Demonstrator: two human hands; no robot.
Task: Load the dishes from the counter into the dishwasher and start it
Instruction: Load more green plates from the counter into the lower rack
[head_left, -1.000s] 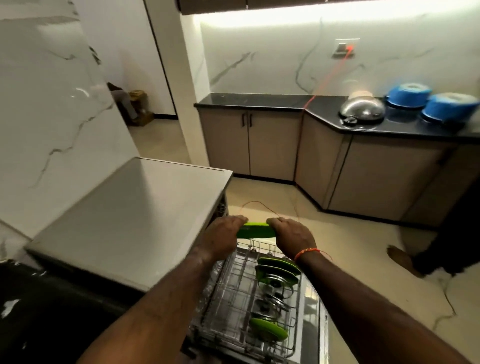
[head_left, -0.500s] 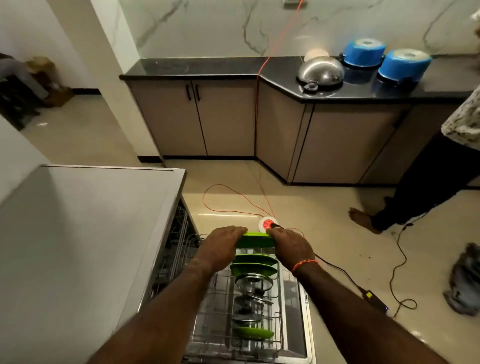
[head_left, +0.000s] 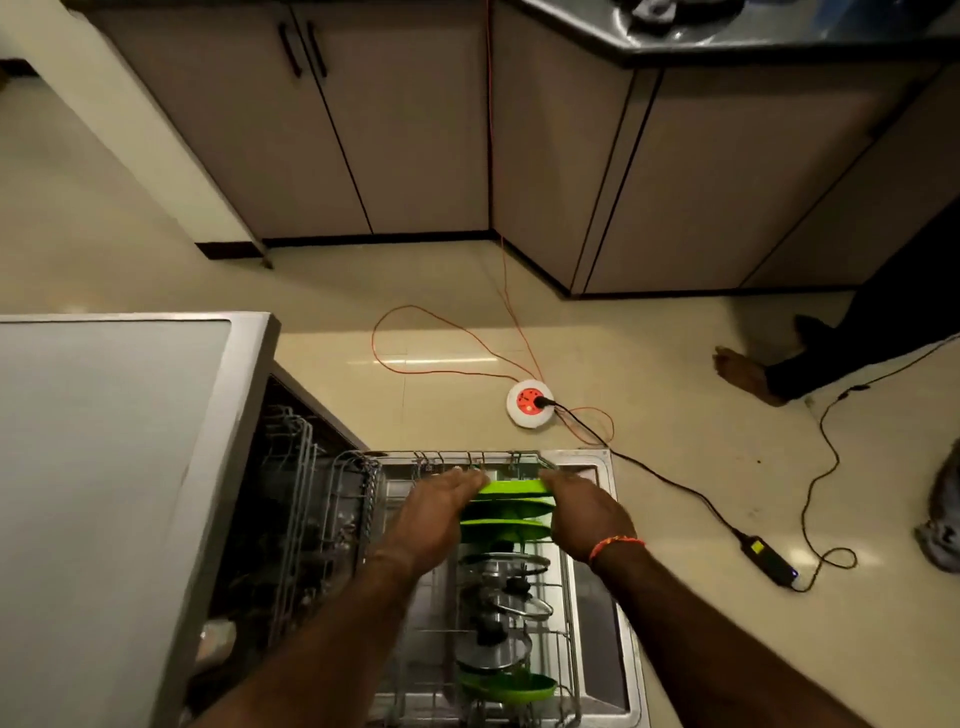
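- Two hands on one green plate (head_left: 511, 487): our left hand (head_left: 434, 514) and right hand (head_left: 587, 512) pinch its opposite edges.
- It stands at the far end of the rack (head_left: 569, 613), beside other green plates.

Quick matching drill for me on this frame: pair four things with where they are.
Things:
1. green plate
2. steel lids
3. round socket reel
4. black adapter

Places:
a. floor, beyond the open door
b. floor, right of the dishwasher
c. between both hands
d. lower rack, mid-row

Pairs: 1-c, 2-d, 3-a, 4-b
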